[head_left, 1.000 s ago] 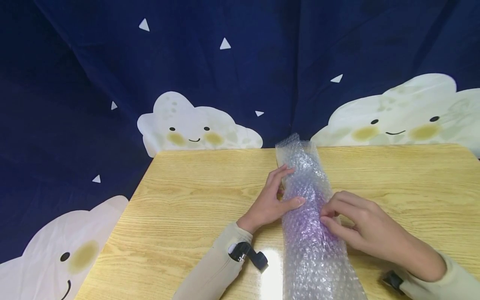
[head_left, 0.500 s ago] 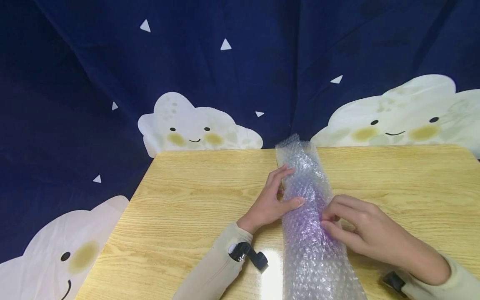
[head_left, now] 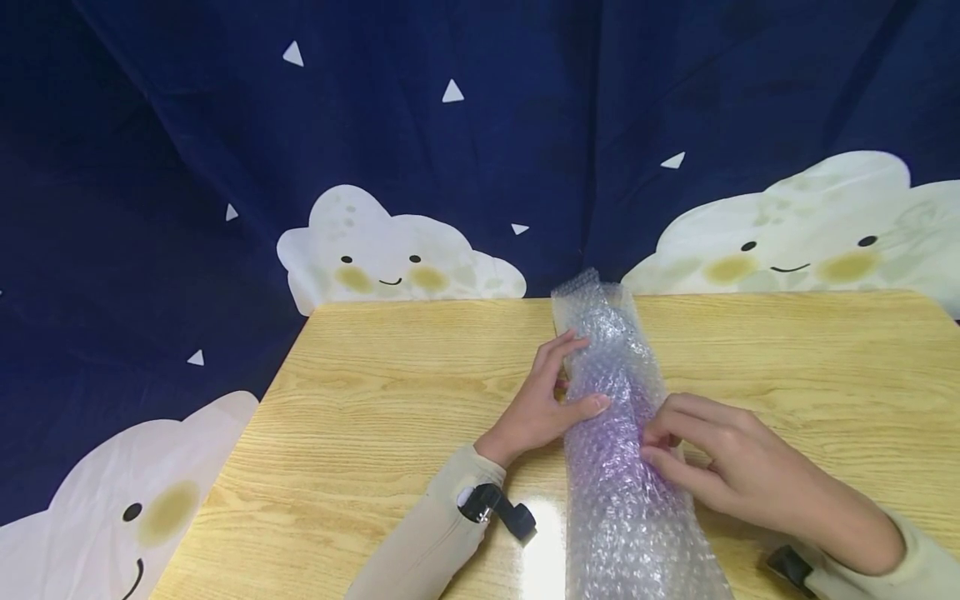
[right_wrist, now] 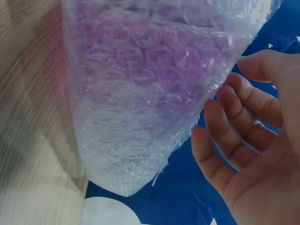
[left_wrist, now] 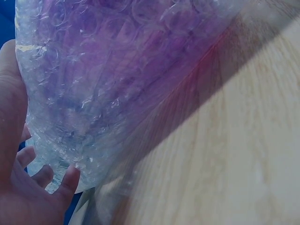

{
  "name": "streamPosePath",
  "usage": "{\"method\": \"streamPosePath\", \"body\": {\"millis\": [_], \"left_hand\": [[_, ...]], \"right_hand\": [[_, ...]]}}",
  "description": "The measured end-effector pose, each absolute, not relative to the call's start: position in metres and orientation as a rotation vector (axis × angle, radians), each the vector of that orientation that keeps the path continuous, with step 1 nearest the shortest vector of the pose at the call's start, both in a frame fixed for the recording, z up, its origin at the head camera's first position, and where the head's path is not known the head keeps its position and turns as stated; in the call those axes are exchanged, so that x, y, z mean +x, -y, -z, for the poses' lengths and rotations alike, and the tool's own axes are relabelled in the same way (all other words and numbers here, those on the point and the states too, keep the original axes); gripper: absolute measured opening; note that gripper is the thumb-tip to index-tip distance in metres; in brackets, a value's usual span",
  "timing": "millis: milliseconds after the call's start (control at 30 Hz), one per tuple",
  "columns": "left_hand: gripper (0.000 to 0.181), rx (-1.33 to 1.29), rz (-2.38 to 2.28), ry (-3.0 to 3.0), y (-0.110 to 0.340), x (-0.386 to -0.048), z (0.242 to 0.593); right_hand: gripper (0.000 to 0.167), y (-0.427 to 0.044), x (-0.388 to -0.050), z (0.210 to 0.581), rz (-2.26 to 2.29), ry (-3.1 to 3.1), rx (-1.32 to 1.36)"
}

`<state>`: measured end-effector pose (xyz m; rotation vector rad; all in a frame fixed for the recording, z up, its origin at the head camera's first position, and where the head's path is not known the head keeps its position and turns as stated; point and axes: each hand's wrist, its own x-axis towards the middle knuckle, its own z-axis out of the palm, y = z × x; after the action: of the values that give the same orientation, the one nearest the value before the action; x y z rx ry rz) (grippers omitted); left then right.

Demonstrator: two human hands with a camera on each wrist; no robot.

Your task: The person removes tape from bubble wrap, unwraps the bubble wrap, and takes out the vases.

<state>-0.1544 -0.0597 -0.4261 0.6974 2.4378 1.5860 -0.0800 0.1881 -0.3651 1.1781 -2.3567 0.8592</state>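
One left hand (head_left: 534,410) spread on purplish bubble wrap (head_left: 617,417), right hand (head_left: 723,454) pinching its edge

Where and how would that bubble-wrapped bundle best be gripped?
Probably around the purple middle of the bubble-wrapped bundle, one hand from each long side. It lies lengthwise away from the person, so its long edges face the left hand and right hand. The middle looks filled, while the far end looks like crumpled film that might slip.
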Motion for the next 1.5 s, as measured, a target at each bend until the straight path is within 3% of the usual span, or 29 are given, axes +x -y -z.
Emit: {"method": "streamPosePath", "body": {"millis": [267, 833, 1500], "left_hand": [[0.079, 0.695, -1.567, -2.445, 0.0598, -0.1553, 0.4269], [0.079, 0.700, -1.568, -2.450, 0.0596, -0.1538, 0.4259], [0.083, 0.709, -1.554, -2.467, 0.0600, -0.1545, 0.4258]], "right_hand": [[0.021, -0.1881, -0.0792, 0.3643, -0.859, 2.359, 1.186], [0.030, -0.1868, -0.0758, 0.3605, -0.818, 2.376, 1.169], [0.029, -0.1861, -0.0716, 0.3559, -0.864, 2.541, 1.102]]}}
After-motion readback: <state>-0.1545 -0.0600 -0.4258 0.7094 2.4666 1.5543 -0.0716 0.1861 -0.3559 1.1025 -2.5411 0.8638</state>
